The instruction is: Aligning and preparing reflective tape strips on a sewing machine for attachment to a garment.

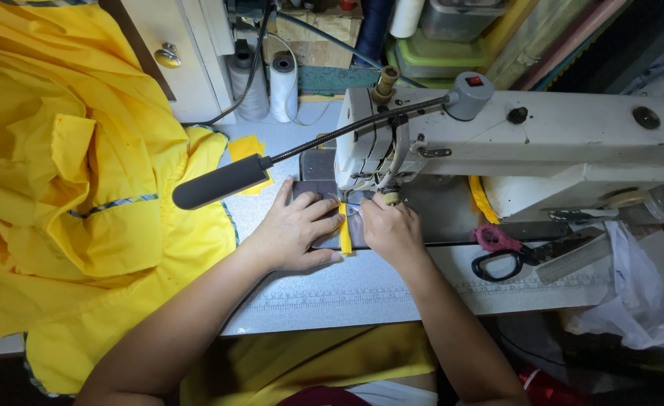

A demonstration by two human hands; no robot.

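A narrow yellow fabric strip [345, 237] lies on the bed of a white sewing machine [573, 143], running toward the needle area. My left hand [296, 229] lies flat on the bed with its fingertips pressing the strip from the left. My right hand [391, 225] pinches the strip's far end right under the presser foot [389, 197]. Whether the needle is down is hidden by my fingers.
A big heap of yellow cloth [69, 188] covers the table's left side. A grey gooseneck lamp [223, 181] hangs above my left hand. Pink-handled scissors [509, 252] and a ruler lie at the right, beside a white plastic bag [633, 301]. Thread cones [283, 86] stand behind.
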